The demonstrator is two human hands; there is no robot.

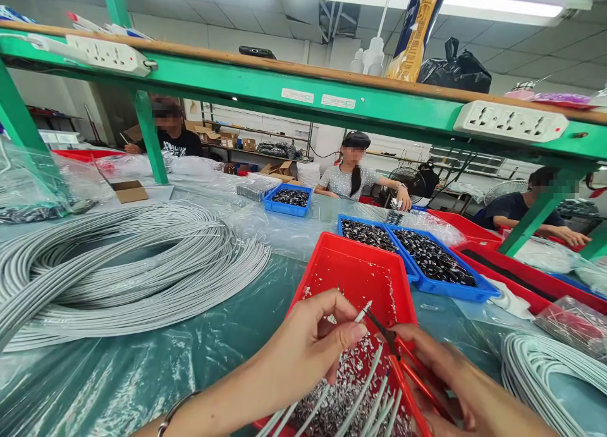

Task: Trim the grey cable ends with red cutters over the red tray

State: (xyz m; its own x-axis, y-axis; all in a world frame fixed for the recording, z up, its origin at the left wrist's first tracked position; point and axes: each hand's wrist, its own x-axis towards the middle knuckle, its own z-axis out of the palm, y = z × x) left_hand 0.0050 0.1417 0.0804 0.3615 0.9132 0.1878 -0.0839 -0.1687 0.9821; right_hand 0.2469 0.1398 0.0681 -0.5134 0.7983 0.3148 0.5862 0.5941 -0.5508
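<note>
My left hand point(327, 336) pinches a pale grey cable point(364, 312) near its end, with the whitish tip sticking out past thumb and forefinger. In my right hand point(441, 374) are red-handled cutting pliers point(403, 361), their dark jaws right at that tip. Whether the blades touch it I cannot tell. Below both hands lies a red bin point(403, 279) with many small silvery and white scraps point(327, 396) in it. Several more grey cable ends point(365, 393) cross over the bin beneath my hands.
Large coils of grey cable point(118, 285) cover the left; another coil point(550, 367) lies at right. Blue trays point(455, 291) of small dark parts stand beyond the bin. A green shelf beam point(256, 86) spans overhead. Several people sit across the table.
</note>
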